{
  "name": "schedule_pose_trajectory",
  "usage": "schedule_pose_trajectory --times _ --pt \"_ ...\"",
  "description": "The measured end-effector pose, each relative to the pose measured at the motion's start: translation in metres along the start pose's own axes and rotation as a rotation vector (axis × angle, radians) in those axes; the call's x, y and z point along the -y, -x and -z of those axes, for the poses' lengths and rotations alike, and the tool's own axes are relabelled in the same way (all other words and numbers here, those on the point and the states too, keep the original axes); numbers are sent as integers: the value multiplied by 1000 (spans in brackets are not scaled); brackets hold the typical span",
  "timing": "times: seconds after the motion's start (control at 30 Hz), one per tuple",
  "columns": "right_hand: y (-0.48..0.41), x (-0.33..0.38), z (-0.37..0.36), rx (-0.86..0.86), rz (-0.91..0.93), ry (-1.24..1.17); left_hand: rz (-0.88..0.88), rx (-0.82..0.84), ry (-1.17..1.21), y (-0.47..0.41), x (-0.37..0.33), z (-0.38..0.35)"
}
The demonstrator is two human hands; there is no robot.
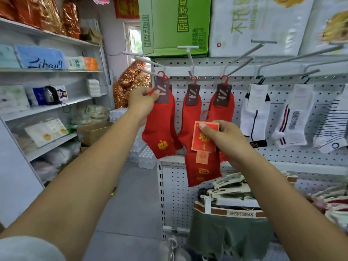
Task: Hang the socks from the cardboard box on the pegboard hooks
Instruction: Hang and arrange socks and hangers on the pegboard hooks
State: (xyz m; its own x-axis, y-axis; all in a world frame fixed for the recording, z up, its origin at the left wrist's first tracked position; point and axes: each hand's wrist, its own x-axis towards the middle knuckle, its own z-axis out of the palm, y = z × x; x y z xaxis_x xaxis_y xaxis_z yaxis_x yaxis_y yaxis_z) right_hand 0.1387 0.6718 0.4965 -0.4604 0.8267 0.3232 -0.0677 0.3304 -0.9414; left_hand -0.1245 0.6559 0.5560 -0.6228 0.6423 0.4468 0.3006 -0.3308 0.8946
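Three pairs of red socks hang by red plastic hangers on the grey pegboard hooks (190, 59). My left hand (144, 99) pinches the leftmost hung pair (160, 127) at its dark label, just under its hook. The middle pair (192, 110) and the right pair (223, 104) hang untouched. My right hand (224, 140) grips a further red sock pair (204, 164) by its red card label, held in front of the pegboard (282, 153) below the hung pairs. The cardboard box of socks is not in view.
White and striped socks (291, 125) hang on hooks to the right. Green underwear on hangers (229, 228) hangs below. A green carton (175, 25) sits on top of the rack. Shelves with packaged goods (47, 102) line the left wall; a brown box (92, 132) stands on the floor.
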Motion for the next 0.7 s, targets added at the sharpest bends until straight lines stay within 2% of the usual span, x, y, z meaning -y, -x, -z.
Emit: schedule_pose_trajectory --times 0.2,0.3,0.37,0.43,0.57,0.63,0.7 --pt "-5 -11 7 -8 -94 -140 32 -48 -18 4 18 -5" --pt "-5 -13 15 -25 -144 -249 -20 -240 -266 29 23 -14" --pt "-5 -15 21 -48 -161 -285 -137 -301 -297 66 22 -24" --pt "-5 -17 29 -82 -176 -331 -113 -96 -185 102 21 -36" --pt "-3 -19 46 -186 -182 -403 152 534 -85 151 11 -60" --pt "-1 -21 59 -246 -170 -418 172 682 -41 162 10 -77" --pt "5 -24 76 -319 -152 -452 156 719 -13 166 10 -96"
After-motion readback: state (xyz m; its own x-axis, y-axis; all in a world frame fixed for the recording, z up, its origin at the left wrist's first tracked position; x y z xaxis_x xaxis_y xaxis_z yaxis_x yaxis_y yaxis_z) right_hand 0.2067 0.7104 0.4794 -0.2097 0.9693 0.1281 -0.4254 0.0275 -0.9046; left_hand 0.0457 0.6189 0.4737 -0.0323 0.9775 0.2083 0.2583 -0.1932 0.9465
